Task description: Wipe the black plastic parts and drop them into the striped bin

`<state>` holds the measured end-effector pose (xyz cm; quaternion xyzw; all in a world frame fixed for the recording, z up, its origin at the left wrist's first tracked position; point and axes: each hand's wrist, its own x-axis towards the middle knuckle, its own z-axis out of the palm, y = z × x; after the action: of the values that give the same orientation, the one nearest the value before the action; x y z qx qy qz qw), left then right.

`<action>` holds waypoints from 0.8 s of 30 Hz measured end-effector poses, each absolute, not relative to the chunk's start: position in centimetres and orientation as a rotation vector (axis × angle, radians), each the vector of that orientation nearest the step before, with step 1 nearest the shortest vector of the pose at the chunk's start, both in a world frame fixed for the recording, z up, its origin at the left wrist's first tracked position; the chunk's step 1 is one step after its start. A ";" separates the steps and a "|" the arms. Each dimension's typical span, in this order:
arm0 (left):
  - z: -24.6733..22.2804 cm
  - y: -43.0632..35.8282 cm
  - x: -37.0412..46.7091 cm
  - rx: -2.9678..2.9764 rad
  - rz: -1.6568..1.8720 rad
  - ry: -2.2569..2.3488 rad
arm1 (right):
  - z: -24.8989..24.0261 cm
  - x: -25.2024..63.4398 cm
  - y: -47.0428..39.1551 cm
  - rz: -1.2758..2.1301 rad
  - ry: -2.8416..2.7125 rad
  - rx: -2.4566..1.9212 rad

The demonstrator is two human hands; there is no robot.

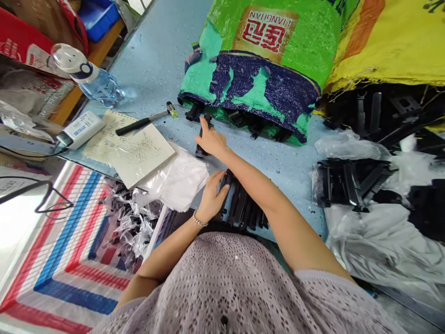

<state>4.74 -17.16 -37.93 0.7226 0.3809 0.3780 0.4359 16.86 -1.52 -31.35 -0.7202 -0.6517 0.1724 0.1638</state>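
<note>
My right hand (pixel 213 141) reaches across to the mouth of a green sack (pixel 253 97). Its fingers are closed on a long black plastic part (pixel 200 151), with the index finger stretched along it. My left hand (pixel 212 197) wears a bracelet and rests at the left end of a row of black plastic parts (pixel 243 204) near the table's front edge. Its thumb and fingers are apart, and I see nothing held between them. More black pieces (pixel 255 127) stick out from under the sack's opening.
Left on the blue table (pixel 153 60) are a hammer (pixel 146 121), a cardboard square (pixel 142 155), white plastic bags (pixel 181 178) and a water bottle (pixel 93 79). Below stands a striped woven bag (pixel 59 241) with wrapped parts. A yellow sack (pixel 392 46) and bagged black parts (pixel 351 183) lie right.
</note>
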 end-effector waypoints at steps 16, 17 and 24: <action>-31.1 -15.1 3.6 1.111 0.783 0.694 | -29.0 20.1 -17.4 0.670 -1.654 -1.614; -31.0 -15.4 3.8 1.088 0.788 0.679 | -29.2 20.1 -17.0 0.548 -1.629 -1.710; -30.9 -14.9 5.2 1.014 0.952 0.713 | -29.1 19.7 -17.6 0.965 -1.635 -1.513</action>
<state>5.16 -14.95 -30.92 0.4570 0.3211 0.4291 0.7099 19.73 -17.60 -29.06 -0.5840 -0.6310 0.3724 0.3496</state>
